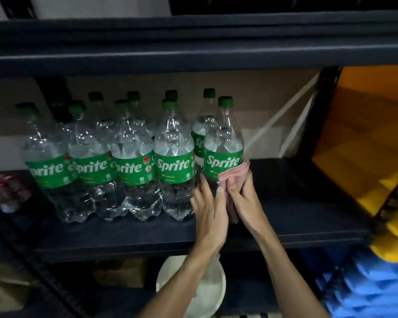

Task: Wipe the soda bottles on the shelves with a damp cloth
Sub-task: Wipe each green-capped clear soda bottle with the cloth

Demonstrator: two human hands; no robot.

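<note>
Pressing a pink cloth against the lower edge of the green label, the right hand is holding it to the rightmost front Sprite bottle, just right of the frame's centre. Its fingers are curling round the bunched cloth and clamping it, with the thumb lying on the near side. The left hand is lying flat against the same bottle's lower body. Its fingers are straight and close together and its thumb is pointing up beside the cloth, so it is touching the bottle rather than gripping it.

The bottle is standing upright on the dark shelf, at the right end of a front row. The other Sprite bottles are standing shoulder to shoulder toward the left of the frame, with more green-capped ones behind them. A brown cardboard box is sitting at the back of the shelf.

In the lower centre, below the shelf, a white bowl is showing partly behind the left forearm. Yellow plastic items are filling the right edge, and something blue and blurred is lying in the lower right corner. A red-and-white pack is sitting at the left edge, too blurred to read.
</note>
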